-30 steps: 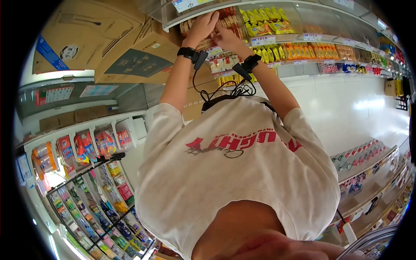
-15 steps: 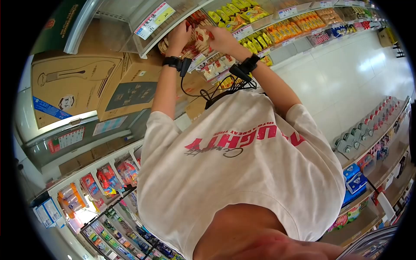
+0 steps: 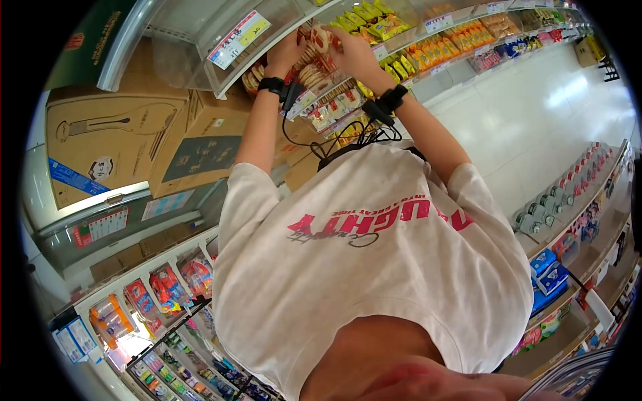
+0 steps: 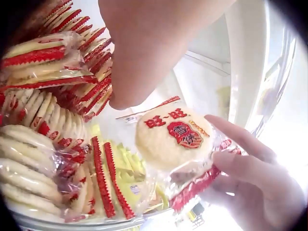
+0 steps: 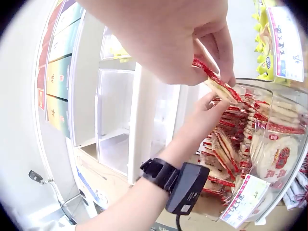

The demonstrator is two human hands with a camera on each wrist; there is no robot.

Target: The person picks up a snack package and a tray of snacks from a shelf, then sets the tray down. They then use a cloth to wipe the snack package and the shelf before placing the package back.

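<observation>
Both hands are over a clear bin (image 5: pixel 302 149) of wrapped rice crackers. My right hand (image 3: pixel 358 57) pinches a rice cracker packet (image 4: pixel 171 137) by its edge. The packet is clear plastic with red zigzag ends and a round white cracker printed in red. My left hand (image 3: pixel 284 55) is just beside it; in the left wrist view one finger (image 4: pixel 122 94) points down close to the packet's far end. From the right wrist, the left fingertips (image 5: pixel 222 105) show right at the packet's lower edge. More rice cracker packets (image 4: pixel 29 159) stand in rows underneath.
A shelf edge with a price tag (image 3: pixel 239 39) overhangs the left hand. Yellow snack packets (image 3: pixel 388 27) sit to the right of the bin. Large cardboard boxes (image 3: pixel 114 140) stand at the left. Cables (image 3: pixel 364 134) hang between the wrists.
Both hands were close together over the crackers. The right hand has lifted a packet and moved it up and away from the left hand. The head view has also turned.
</observation>
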